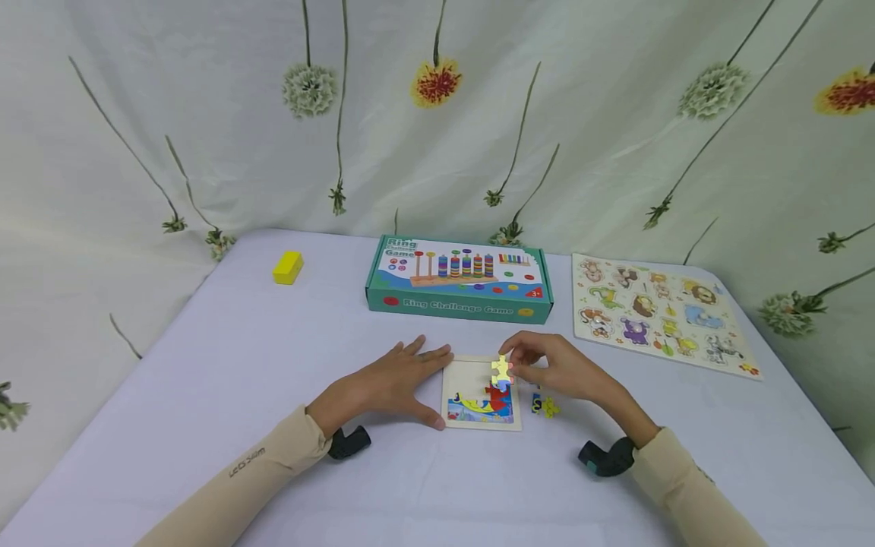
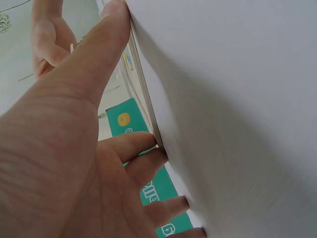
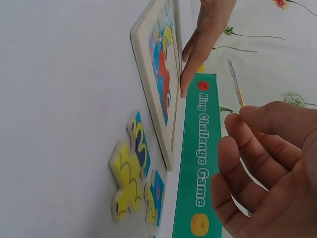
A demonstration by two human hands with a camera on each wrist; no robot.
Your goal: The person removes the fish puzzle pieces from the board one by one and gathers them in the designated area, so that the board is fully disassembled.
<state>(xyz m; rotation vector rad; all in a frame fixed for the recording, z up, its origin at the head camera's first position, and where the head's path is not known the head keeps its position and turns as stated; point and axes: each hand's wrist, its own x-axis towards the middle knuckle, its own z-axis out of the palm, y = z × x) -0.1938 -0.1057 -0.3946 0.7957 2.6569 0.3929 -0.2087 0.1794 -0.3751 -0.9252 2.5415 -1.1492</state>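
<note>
In the head view a square wooden puzzle tray [image 1: 472, 426] holds joined pieces along its lower part and right side. The left hand [image 1: 393, 384] lies spread at the tray's left edge, thumb and fingertips against it; the left wrist view shows this hand [image 2: 99, 139] touching the rim. Above the tray's right side, the right hand [image 1: 563, 370] pinches a yellow puzzle piece [image 1: 502, 370] between thumb and fingers. The right wrist view has the right hand [image 3: 272, 158] holding the thin piece [image 3: 236, 83] edge-on. Loose pieces [image 3: 128, 176] lie right of the tray.
A green game box [image 1: 459, 306] lies behind the tray. To the right is an animal puzzle board [image 1: 656, 308]; at the back left stands a yellow block [image 1: 288, 267]. A patterned cloth [image 1: 437, 152] hangs behind the table.
</note>
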